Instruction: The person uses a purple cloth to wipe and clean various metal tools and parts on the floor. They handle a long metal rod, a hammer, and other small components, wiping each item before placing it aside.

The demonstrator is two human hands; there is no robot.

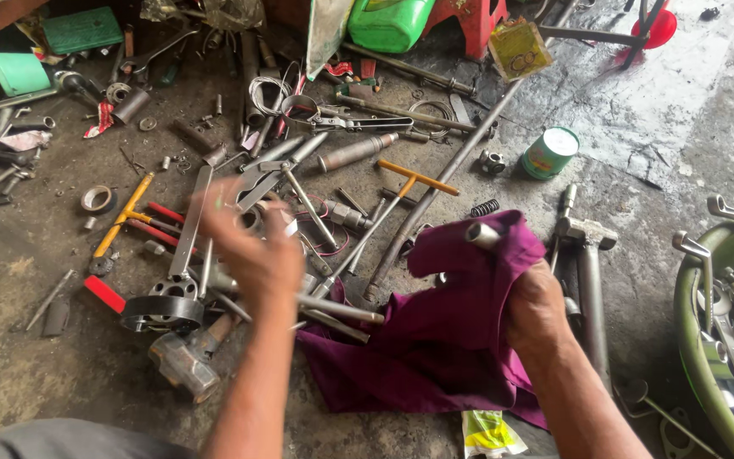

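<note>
Fingers of my right hand (537,310) pinch a purple cloth (443,340) wrapped around a short metal tube (482,234) above my knuckles; my left hand (252,246), blurred, hovers spread left of the cloth.

Left hand (252,246), motion-blurred, raised with fingers loosely spread, forearm extended forward; right hand (537,310) clenched in a closed grip, forearm angled in from lower right.
</note>
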